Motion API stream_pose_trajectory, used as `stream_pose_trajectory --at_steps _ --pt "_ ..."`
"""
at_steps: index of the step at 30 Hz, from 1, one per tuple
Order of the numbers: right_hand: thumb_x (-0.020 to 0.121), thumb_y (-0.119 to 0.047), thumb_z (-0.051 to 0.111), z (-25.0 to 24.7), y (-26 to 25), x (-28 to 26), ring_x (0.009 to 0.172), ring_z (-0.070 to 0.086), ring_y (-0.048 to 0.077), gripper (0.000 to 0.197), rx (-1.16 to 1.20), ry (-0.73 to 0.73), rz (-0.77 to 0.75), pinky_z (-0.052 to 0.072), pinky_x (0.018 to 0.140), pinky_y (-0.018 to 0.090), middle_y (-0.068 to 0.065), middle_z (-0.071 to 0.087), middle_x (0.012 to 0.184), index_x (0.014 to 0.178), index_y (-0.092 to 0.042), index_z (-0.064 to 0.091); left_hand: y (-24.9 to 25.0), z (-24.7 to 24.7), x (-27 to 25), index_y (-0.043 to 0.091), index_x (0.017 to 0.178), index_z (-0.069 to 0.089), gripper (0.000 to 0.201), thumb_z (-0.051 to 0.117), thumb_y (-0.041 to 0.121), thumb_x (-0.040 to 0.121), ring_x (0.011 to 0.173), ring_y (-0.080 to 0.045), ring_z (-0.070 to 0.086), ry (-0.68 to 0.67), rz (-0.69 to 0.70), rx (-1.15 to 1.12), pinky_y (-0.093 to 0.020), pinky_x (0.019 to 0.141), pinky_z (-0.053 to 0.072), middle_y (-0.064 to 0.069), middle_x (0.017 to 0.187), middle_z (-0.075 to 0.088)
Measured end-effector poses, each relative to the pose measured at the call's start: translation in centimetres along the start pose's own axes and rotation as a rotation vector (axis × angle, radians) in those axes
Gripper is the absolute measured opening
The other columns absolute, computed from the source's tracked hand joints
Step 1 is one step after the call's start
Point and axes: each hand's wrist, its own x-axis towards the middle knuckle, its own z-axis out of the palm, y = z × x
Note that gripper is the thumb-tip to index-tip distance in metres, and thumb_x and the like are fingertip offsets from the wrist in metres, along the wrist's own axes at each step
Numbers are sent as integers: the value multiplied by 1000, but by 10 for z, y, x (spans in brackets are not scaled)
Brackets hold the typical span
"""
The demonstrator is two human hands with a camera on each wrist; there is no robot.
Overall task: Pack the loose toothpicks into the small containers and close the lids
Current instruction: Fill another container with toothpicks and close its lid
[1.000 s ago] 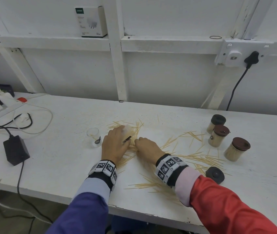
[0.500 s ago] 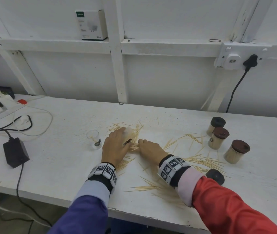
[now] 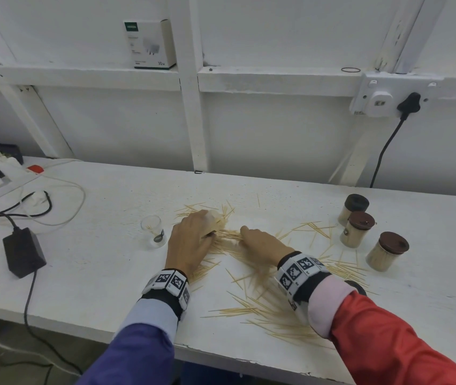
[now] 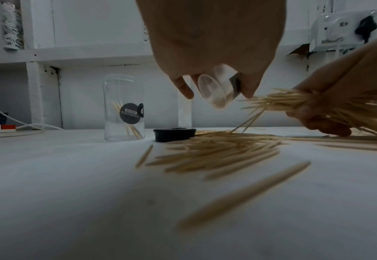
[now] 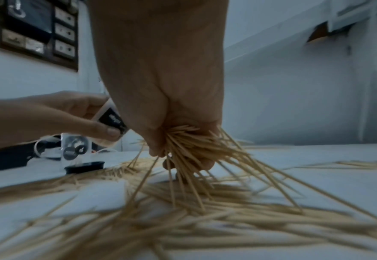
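Observation:
Loose toothpicks (image 3: 260, 309) lie scattered over the white table (image 3: 96, 273). My left hand (image 3: 207, 226) holds a clear small container (image 3: 215, 218) tilted on its side, mouth toward the right; the left wrist view shows its round base (image 4: 214, 91). My right hand (image 3: 249, 236) grips a bundle of toothpicks (image 5: 189, 146) just off the table, right beside that container. Another clear open container (image 3: 153, 232) with a few toothpicks stands to the left. A black lid (image 4: 174, 134) lies under my left hand. Three lidded, filled containers (image 3: 357, 229) stand at the right.
A second black lid (image 3: 356, 286) lies half hidden behind my right sleeve. A black power adapter (image 3: 24, 252) and cables sit at the left, with a power strip (image 3: 4, 170) behind. A wall socket (image 3: 388, 95) with a plug hangs at the upper right.
My right hand has slid a little farther along the table, toward the container in my left hand, drawing toothpicks together. The left hand has stayed put.

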Motion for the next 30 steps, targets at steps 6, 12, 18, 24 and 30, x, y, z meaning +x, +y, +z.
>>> stream_pose_trajectory --at_steps 6,12,18,24,30 --pt "104 -25 37 -17 13 -1 68 43 17 21 369 18 65 35 61 29 5 48 82 89 -13 32 2 -2 -2 15 141 41 58 64 31 90 122 -23 48 4 -46 -25 -38 99 37 -3 133 54" --pt "104 -25 41 -23 12 -9 71 56 15 17 791 66 70 44 71 29 3 53 81 93 -12 37 3 -1 -1 15 139 43 57 66 31 89 118 -24 50 -3 -55 -39 -37 97 37 -3 129 55" --pt "104 -24 40 -23 6 -3 61 55 15 14 1089 178 43 47 67 29 1 48 76 92 -16 42 -1 4 -1 17 141 40 62 66 36 88 119 -21 49 -85 -59 -55 -37 99 39 1 131 54" --pt "104 -25 41 -24 0 5 54 46 11 15 1330 277 81 42 54 25 0 47 73 97 -12 41 -3 6 0 18 144 39 65 67 37 88 120 -19 50 -129 -41 -71 -38 99 41 2 133 53" --pt "104 -28 42 -22 -6 10 54 40 10 17 1410 347 95 37 54 24 -1 44 72 94 -14 39 -3 8 0 18 145 37 67 66 41 89 124 -13 48 -195 -12 -101 -23 96 35 4 136 51"
